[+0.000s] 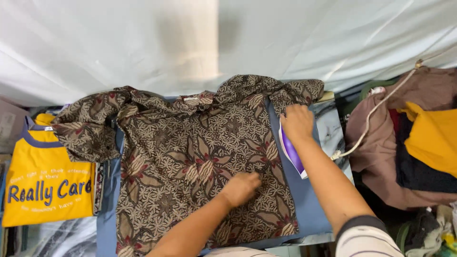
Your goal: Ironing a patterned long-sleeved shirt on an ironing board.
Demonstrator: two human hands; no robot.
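A brown batik shirt [190, 152] with a floral pattern lies spread over a blue ironing board [309, 204]. My left hand [242, 187] presses flat on the shirt's lower middle. My right hand [297, 123] grips the handle of a purple and white iron [293, 154] at the shirt's right edge, close to the right sleeve. The iron's cord [376, 107] runs up to the right.
A yellow t-shirt [47, 183] with blue print lies at the left. A heap of brown, yellow and dark clothes [409, 143] sits at the right. A white sheet [228, 43] hangs behind the board.
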